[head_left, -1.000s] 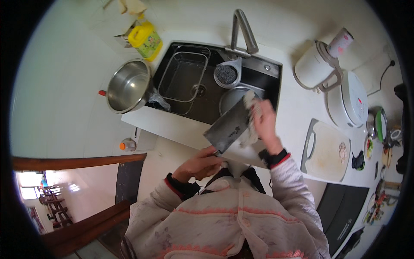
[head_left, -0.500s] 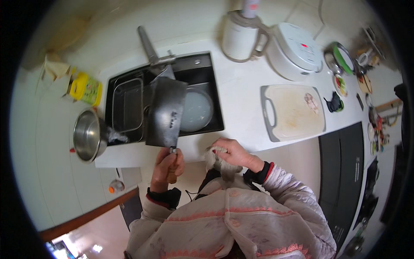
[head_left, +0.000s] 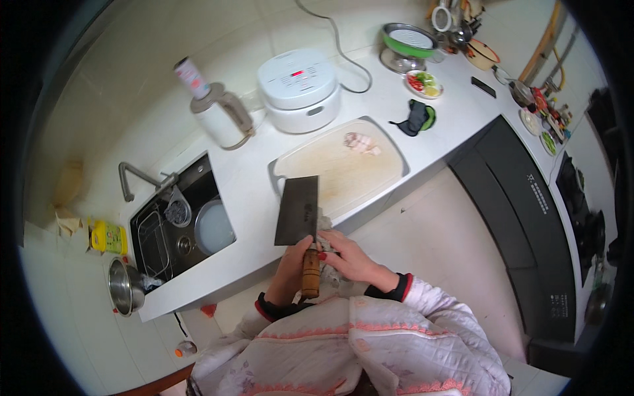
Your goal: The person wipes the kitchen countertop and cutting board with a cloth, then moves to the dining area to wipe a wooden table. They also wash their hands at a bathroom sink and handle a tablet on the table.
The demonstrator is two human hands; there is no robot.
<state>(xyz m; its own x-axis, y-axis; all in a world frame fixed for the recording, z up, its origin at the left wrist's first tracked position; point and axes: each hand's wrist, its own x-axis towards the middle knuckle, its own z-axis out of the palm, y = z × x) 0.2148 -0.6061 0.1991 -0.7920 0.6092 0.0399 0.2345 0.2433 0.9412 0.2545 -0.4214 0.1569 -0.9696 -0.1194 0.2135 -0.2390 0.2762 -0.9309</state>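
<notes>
A cleaver (head_left: 298,211) with a wide dark blade and a wooden handle is held upright in front of me, blade up. My left hand (head_left: 289,269) is closed round it near the top of the handle. Close against it, my right hand (head_left: 351,259) grips a crumpled greyish cloth (head_left: 332,276), part of which shows behind the blade's right edge. How much of the cloth touches the blade is hidden. Beyond the blade lies a pale cutting board (head_left: 330,168) with grey ends, and small pieces of pinkish-white meat (head_left: 362,144) rest on its far part.
The black sink (head_left: 228,241) at the left holds a bowl of cloudy water (head_left: 214,227) and a wire basket (head_left: 154,241). A rice cooker (head_left: 299,99) and a kettle (head_left: 221,119) stand at the back. Right of the board are a dark crumpled item (head_left: 417,117) and a vegetable plate (head_left: 424,84).
My view has swung right, from the sink toward the cutting board. The cleaver has come in front of the board, and my right hand with the cloth has moved up against it.
</notes>
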